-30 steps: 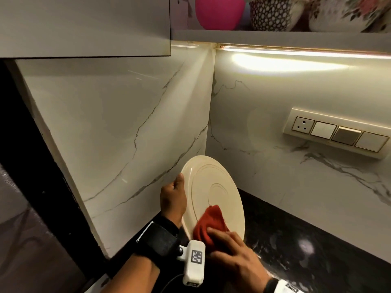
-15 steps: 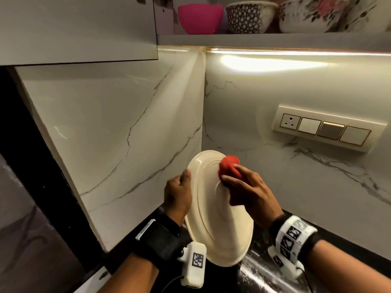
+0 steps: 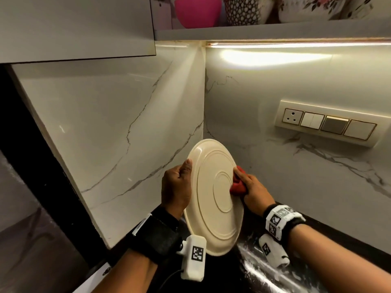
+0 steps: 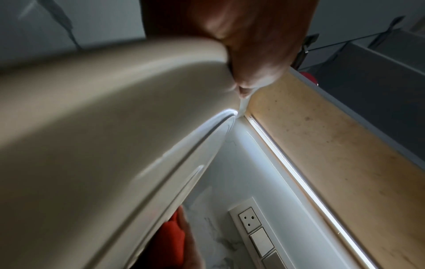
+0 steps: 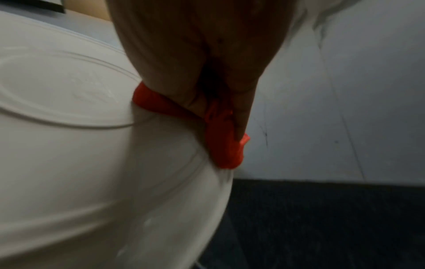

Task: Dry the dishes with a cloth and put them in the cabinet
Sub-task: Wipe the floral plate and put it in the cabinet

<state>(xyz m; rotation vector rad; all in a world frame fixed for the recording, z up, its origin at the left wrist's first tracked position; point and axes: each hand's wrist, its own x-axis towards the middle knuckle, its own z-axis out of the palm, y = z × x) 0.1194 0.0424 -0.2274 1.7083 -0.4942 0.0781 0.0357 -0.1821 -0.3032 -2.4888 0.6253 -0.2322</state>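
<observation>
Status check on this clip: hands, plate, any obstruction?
Left hand grips plate rim, upright. Right hand presses red cloth against plate's right edge. Nothing obstructing.

Glossy marble wall (image 3: 127, 115), cloth (image 3: 238, 187)
</observation>
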